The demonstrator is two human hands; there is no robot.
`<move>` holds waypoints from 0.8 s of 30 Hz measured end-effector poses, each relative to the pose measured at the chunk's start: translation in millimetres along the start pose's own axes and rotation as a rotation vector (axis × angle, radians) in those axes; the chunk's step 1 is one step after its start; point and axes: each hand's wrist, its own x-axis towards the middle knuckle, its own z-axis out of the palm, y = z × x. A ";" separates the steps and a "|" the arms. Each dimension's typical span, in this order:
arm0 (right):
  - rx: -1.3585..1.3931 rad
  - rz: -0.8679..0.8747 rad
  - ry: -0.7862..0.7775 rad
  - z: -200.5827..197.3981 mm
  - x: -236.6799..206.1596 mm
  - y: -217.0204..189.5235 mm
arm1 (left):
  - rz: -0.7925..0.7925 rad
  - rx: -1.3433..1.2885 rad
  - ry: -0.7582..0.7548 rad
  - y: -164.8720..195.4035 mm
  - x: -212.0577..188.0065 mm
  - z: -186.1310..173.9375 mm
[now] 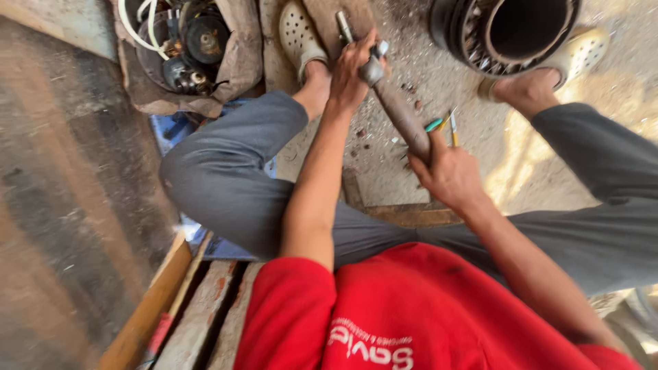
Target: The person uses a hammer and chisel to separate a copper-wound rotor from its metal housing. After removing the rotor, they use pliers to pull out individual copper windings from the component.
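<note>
Right hand [449, 171] fingers wrapped tight on hammer handle [404, 120] lower end; long axis runs up-left to head [372, 68]. Left hand [349, 68] fingers closed around chisel [343, 26], touching head.

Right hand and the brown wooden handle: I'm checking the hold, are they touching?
Touching. The head view shows the right hand wrapped around the lower end of the wooden handle, with no gap.
</note>
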 end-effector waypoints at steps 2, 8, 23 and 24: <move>0.064 -0.027 -0.004 -11.2 -0.5 -1.3 | 0.022 0.046 0.017 -1.7 0.6 0.4; 0.530 0.016 0.174 -14.2 -9.2 -9.0 | -0.143 -0.015 -0.046 -1.7 -1.7 0.0; 0.072 -0.058 0.082 -6.0 10.7 17.1 | 0.001 0.114 -0.031 -0.9 3.0 1.0; 0.154 -0.039 0.106 -7.5 10.4 18.3 | -0.074 0.095 -0.042 -1.3 3.4 1.1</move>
